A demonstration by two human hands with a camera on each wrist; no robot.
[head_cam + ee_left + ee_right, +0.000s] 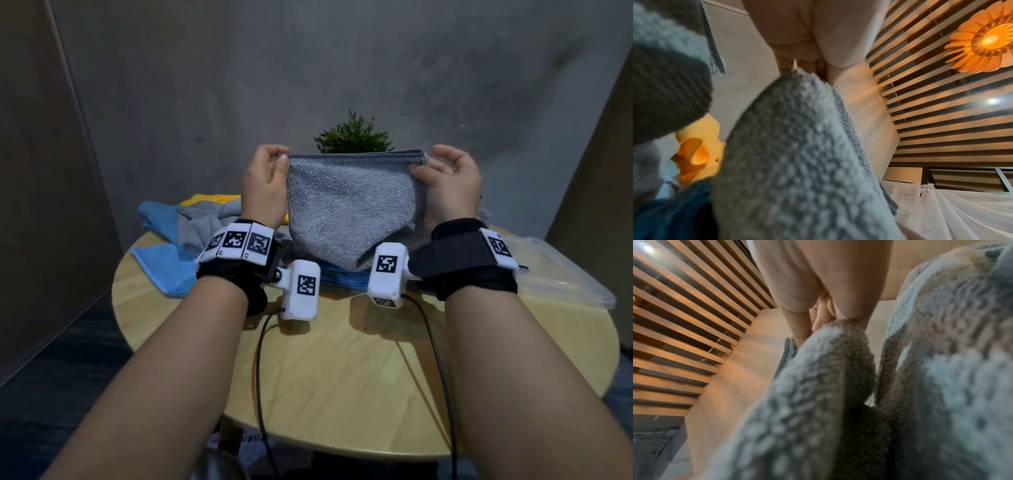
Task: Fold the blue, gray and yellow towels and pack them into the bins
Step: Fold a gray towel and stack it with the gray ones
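A gray towel (349, 205) hangs in the air above the round wooden table (359, 370), doubled over with its hem stretched level. My left hand (265, 178) pinches its top left corner and my right hand (445, 181) pinches its top right corner. Up close, the gray towel (797, 162) fills the left wrist view below my left hand (807, 48). The right wrist view has the gray towel (818, 402) under my right hand (818, 288). Behind lie a blue towel (161, 267), another gray towel (198, 222) and a yellow towel (209, 199).
A clear plastic bin (555, 274) sits on the table's right side. A small green plant (352, 135) stands behind the held towel. Cables run from the wrist cameras across the table's front. A folded blue cloth (339, 277) lies under the hanging towel.
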